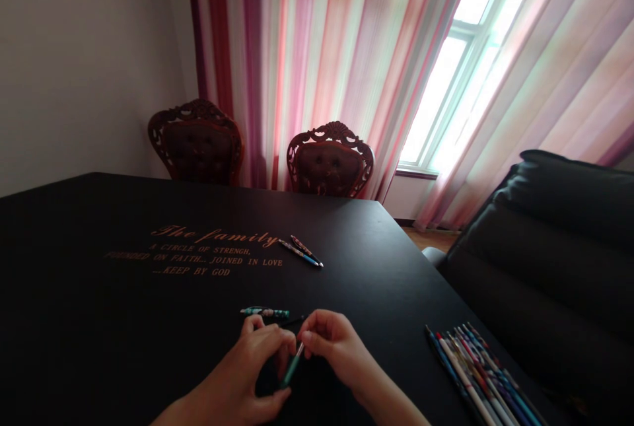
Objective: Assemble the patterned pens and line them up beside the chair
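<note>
My left hand (252, 366) is closed around a slim green pen part (293, 369), its thumb at the lower end and fingers along the side. The fingertips of my right hand (334, 345) pinch at the pale upper end of that same part; exactly what lies between them is partly hidden. Just beyond my fingers a thin dark stick-like piece (296, 321) shows, and I cannot tell whether it is held or lying down. A teal patterned pen piece (270, 312) lies on the black table (123, 347) past my left hand.
Two pens (303, 254) lie side by side farther up the table, near gold lettering. A row of several pens (478, 370) lies at the right edge, beside a black leather sofa (559, 267). Two carved chairs (329, 165) stand behind the table.
</note>
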Motion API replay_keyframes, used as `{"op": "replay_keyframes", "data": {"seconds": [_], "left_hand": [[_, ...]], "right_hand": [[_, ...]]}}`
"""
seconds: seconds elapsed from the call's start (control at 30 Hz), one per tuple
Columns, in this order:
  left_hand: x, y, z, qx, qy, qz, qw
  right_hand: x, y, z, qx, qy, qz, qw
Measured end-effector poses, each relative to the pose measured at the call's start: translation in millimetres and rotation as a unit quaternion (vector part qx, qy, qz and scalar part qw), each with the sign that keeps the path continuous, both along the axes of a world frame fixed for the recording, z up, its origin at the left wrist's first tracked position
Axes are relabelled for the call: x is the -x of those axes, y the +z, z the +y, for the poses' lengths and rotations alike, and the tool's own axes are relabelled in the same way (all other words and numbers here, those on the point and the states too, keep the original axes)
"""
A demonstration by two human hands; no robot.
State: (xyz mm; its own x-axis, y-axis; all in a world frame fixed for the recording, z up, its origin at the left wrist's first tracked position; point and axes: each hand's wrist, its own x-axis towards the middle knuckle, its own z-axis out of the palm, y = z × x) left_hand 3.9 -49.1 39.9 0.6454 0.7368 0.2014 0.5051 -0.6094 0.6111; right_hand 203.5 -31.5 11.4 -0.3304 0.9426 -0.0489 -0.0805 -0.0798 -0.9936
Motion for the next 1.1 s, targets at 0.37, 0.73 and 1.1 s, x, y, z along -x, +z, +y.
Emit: {"op": "replay_keyframes", "data": {"seconds": [0.37, 0.73, 1.1], "left_hand": [[6, -1.6, 5, -0.029, 0.045, 0.022, 0.998], [14, -10.5, 15, -0.063, 0.082, 0.021, 0.994], [19, -29.2, 19, -0.089, 0.115, 0.036, 0.989]], "right_hand": [[-5, -1.8, 6, -0.052, -0.054, -0.057, 0.996], [-46, 0.1, 26, -0.107, -0.111, -0.146, 0.977], [-50, 10.2, 12, -0.188, -0.007, -0.437, 0.879]]}}
